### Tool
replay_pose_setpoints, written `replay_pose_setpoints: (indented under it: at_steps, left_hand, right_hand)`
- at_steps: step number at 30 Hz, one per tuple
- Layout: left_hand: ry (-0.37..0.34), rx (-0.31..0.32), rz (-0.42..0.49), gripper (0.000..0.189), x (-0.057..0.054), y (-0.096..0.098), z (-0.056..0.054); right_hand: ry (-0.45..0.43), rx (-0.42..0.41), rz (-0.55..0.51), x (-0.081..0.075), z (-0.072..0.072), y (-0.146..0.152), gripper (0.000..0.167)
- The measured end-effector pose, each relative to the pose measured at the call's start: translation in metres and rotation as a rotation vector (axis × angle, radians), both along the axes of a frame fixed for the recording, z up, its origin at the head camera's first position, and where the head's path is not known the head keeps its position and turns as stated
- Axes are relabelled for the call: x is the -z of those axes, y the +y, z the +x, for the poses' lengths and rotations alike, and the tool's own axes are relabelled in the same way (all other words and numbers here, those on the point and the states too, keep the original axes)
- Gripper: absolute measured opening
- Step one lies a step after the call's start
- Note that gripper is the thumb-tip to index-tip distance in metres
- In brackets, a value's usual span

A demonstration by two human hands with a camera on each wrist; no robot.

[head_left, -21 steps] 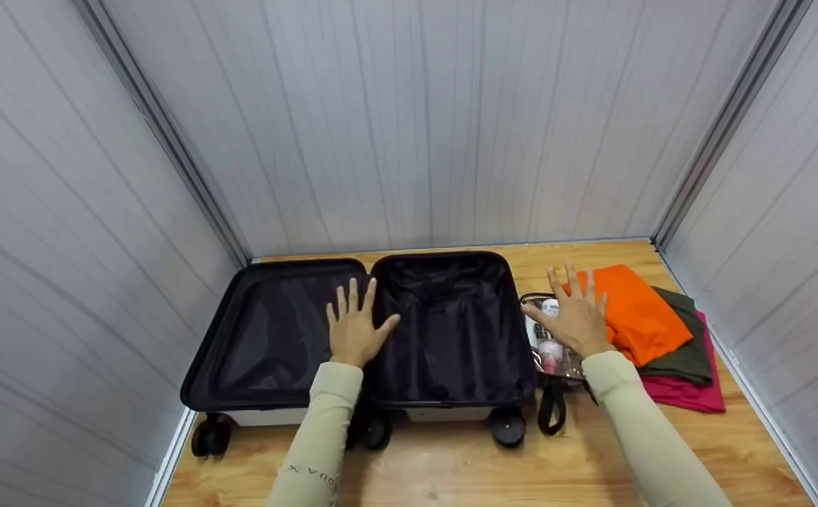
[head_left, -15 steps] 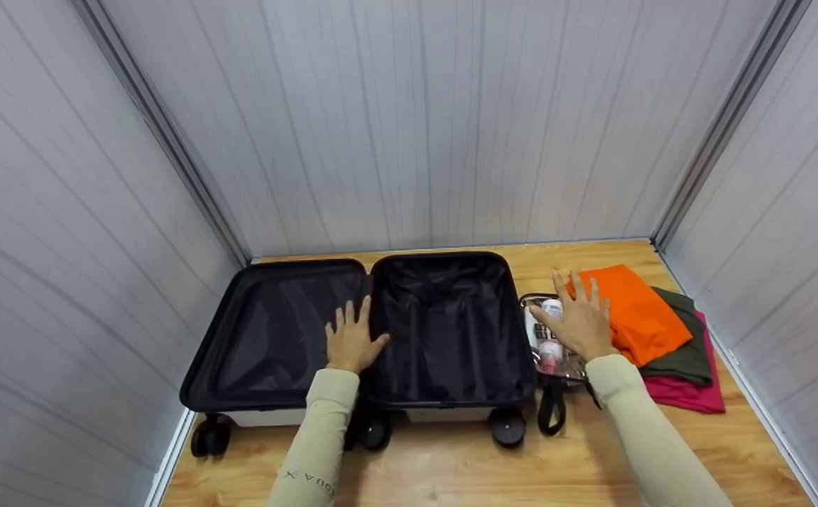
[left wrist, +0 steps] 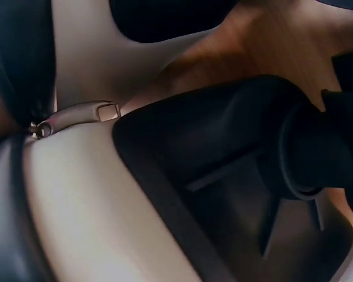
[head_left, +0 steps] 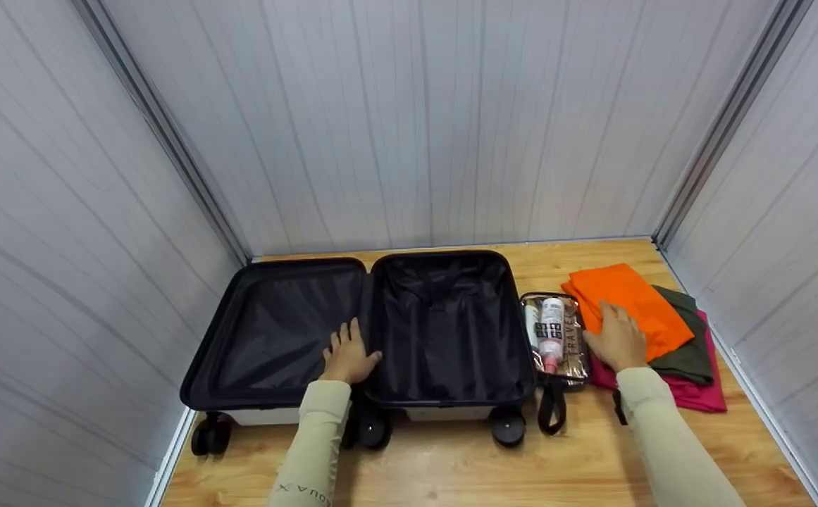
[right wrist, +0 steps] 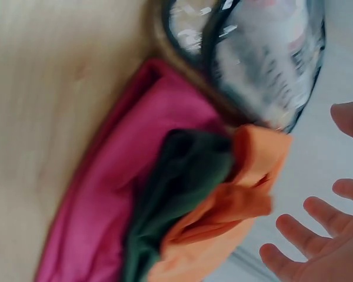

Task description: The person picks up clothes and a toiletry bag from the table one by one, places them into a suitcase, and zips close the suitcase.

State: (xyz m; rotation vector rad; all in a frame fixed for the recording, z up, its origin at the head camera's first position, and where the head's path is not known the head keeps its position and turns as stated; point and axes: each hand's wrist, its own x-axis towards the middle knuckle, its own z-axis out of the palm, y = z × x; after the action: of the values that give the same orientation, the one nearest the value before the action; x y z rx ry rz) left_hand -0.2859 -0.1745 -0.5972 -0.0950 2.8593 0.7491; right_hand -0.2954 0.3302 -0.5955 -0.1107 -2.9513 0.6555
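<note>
An opened suitcase (head_left: pixel 451 338) lies flat on the floor, its two black-lined halves side by side. My left hand (head_left: pixel 346 358) is over the front of the seam between the halves, fingers spread and holding nothing. The left wrist view shows the suitcase's pale shell, a zipper pull (left wrist: pixel 76 116) and a black wheel mount (left wrist: pixel 235 194), with no hand in it. Over the near left part of a folded orange garment (head_left: pixel 627 303) is my right hand (head_left: pixel 618 341), fingers relaxed. Beneath the orange one lie a dark green garment (head_left: pixel 687 352) and a magenta garment (head_left: pixel 704 394).
A clear travel pouch (head_left: pixel 572 338) with bottles inside lies between the suitcase and the garments, its black strap (head_left: pixel 552 408) toward me. Black wheels (head_left: pixel 507 427) stick out at the suitcase's front. Pale panel walls (head_left: pixel 451 127) enclose the wooden floor (head_left: pixel 444 472) at the back and sides.
Both hands have come lower and nearer to me. The right hand has also moved right, off the pouch, to the orange garment. The suitcase, pouch and garments stay in place.
</note>
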Motion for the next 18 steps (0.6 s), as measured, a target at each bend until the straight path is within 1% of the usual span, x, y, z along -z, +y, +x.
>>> replay_pose_setpoints:
  at_steps: [3,7,10,12,18]
  left_hand:
    - [0.021,0.016,0.007,0.092,-0.001,0.000,0.006]
    - [0.047,0.036,0.012,0.095,-0.002,0.000,0.016]
    - [0.074,0.034,0.006,0.095,0.002,0.000,0.024]
    - [0.096,0.026,-0.007,0.095,0.004,0.001,0.027]
    - [0.124,-0.002,-0.033,0.096,0.008,0.003,0.029]
  right_hand:
    - [-0.024,0.027,-0.011,0.005,0.004,0.008,0.075]
    - [-0.048,0.052,-0.024,0.013,0.008,0.020,0.076]
    - [-0.079,0.069,-0.025,0.018,0.009,0.026,0.078]
    - [-0.110,0.085,-0.024,0.021,0.009,0.030,0.082]
    - [-0.218,0.121,-0.041,0.032,0.009,0.038,0.100]
